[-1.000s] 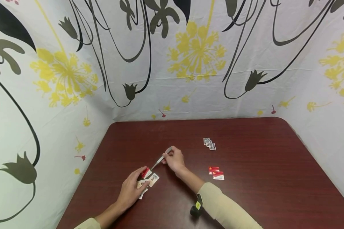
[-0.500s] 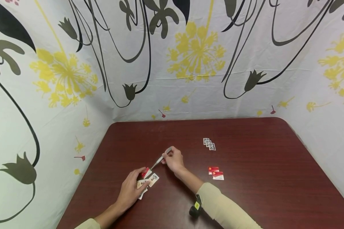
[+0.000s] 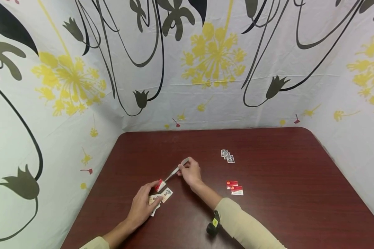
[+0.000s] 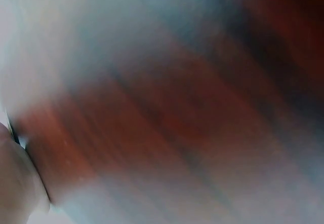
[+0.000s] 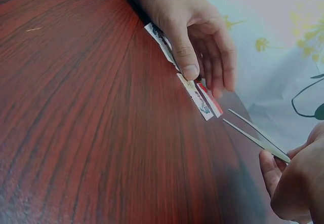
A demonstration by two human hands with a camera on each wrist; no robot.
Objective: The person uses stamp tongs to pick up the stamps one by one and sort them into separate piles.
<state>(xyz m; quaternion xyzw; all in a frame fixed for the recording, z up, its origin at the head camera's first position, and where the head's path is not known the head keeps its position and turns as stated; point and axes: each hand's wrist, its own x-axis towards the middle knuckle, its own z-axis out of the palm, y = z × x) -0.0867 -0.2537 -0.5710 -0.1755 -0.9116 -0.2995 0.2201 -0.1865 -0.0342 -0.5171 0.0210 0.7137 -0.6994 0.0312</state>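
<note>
My right hand [image 3: 190,173] pinches a pair of slim tweezers [image 3: 172,174], whose tips reach the corner of a red-and-white stamp [image 3: 160,185]. In the right wrist view the two tweezer arms [image 5: 255,137] stand apart. My left hand [image 3: 141,204] lies over a small group of beige stamps with toothed edges. Its thumb presses on them, beside one beige stamp [image 3: 166,195] that shows fully, and its fingertips are at the red stamp's left edge. Part of the group is hidden under the hand. The left wrist view is mostly blurred.
Two overlapping red-and-white stamps [image 3: 237,191] lie to the right on the dark red wooden table [image 3: 283,166]. Farther back is a fanned row of several grey stamps [image 3: 230,158]. A black wrist camera [image 3: 212,229] hangs under the right sleeve. Flower-printed cloth [image 3: 212,107] surrounds the table.
The red stamp has shifted slightly away from the beige ones, toward the table's far side. My right hand and the tweezers have moved up a little; my left hand has stayed put.
</note>
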